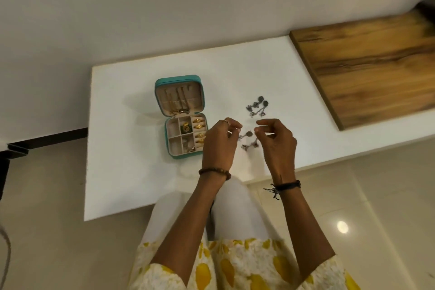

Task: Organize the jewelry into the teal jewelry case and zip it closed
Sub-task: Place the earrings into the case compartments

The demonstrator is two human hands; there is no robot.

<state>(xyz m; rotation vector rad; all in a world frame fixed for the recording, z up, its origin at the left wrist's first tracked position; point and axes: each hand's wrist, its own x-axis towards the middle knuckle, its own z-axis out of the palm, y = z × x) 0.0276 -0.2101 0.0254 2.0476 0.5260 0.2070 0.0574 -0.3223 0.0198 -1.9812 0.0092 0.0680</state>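
Both hands [249, 141] pinch a dark earring [249, 140], its fine detail too small to read.

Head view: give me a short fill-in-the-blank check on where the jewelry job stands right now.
1. The teal jewelry case lies ____ on the white table.
2. The gold rings sit in the case's ____ half.
3. Both hands, left hand and right hand, work on a ____ jewelry piece.
4. Another dark jewelry cluster lies ____ the case.

Missing words: open; lower; dark; outside
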